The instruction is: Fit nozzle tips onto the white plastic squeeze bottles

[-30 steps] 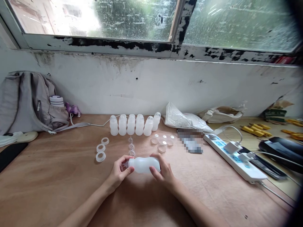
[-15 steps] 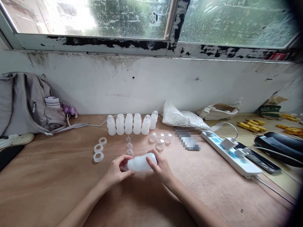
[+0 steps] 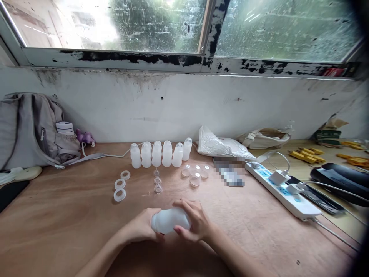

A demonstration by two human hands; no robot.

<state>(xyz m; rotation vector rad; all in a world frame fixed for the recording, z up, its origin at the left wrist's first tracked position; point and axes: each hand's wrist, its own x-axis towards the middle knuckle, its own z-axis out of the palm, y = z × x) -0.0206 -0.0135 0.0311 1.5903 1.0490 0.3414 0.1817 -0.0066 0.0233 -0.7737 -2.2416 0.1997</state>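
Observation:
A frosted white baby bottle lies sideways between my hands, just above the wooden table. My right hand is closed around its right end, thumb in front and fingers over the top. My left hand grips the left end, its fingertips partly hidden behind the bottle. Beyond them runs a short line of clear silicone nipples. Several translucent collar rings lie to the left of these. On the right are several clear dome caps. Several similar bottles stand upright in a row farther back.
A white power strip with plugged-in chargers and cables crosses the right side. Behind the caps lie a blurred-out flat object and a white plastic bag. A grey backpack rests at the left, against the wall.
Both hands have drawn the bottle down and closer to me. My left hand's fingers have shifted further behind the bottle's left end. The camera view has tilted slightly upward.

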